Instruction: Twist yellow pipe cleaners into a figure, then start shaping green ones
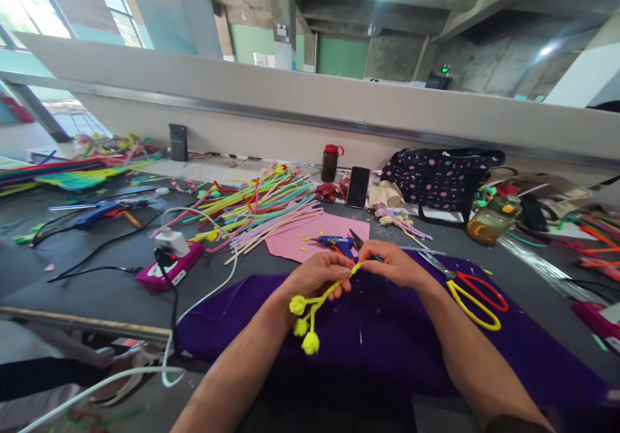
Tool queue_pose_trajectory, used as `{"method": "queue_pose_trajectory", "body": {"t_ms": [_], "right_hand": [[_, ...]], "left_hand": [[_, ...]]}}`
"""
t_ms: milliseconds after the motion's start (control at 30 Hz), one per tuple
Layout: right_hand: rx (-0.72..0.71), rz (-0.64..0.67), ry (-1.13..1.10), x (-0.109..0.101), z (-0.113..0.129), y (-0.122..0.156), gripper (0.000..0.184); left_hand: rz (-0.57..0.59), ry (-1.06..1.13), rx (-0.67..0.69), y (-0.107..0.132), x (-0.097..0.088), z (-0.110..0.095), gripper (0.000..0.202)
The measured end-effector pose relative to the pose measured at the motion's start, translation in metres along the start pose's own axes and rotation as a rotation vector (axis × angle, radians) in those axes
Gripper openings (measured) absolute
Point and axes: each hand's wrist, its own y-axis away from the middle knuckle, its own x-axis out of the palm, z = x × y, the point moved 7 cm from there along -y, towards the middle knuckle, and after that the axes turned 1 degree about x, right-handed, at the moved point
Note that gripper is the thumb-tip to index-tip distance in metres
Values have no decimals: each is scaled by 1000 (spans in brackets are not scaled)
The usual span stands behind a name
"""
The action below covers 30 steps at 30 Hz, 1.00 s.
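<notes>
Between my two hands is a yellow pipe cleaner sprig [317,304] with several fuzzy balls hanging at its lower left end. My left hand [324,273] is closed around its stems. The fingertips of my right hand [387,262] pinch the upper end, where the stems look twisted together. Just beyond my hands lie a blue glue gun [336,243] and the dark tip of a pliers-like tool [356,239]. Scissors with red and yellow handles [472,297] rest to the right of my right forearm. Purple cloth [387,342] spreads beneath both hands.
Loose pipe cleaners [261,203] lie on a pink sheet [285,242]. At left are a magenta power strip [169,271] with a white cable and another glue gun [104,214]. Behind stand a red-lidded bottle [330,165], a phone [357,187], a patterned bag [436,178] and a jug [494,220].
</notes>
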Motion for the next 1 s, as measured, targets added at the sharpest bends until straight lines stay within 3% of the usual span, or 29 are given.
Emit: {"method": "queue_pose_trajectory", "body": {"t_ms": [133, 300, 600, 700, 833, 933, 1000], "right_hand": [[36, 32, -96, -2, -8, 1, 17], [16, 23, -64, -6, -9, 1, 18], [-194, -112, 300, -3, 18, 3, 14], [-126, -206, 234, -17, 13, 6, 14], [96, -365, -68, -36, -5, 11, 19], [241, -368, -283, -21, -19, 8, 23], [291, -289, -391, 2, -24, 3, 26]], "left_hand": [[8, -110, -92, 1, 2, 7, 28], [-36, -192, -85, -1, 0, 9, 24], [-25, -57, -21, -5, 3, 6, 30], [-35, 90, 25, -4, 0, 0, 33], [-56, 196, 105, 0, -1, -9, 42], [-130, 66, 214, 3, -2, -16, 47], [-235, -21, 318, 5, -7, -23, 39]]}}
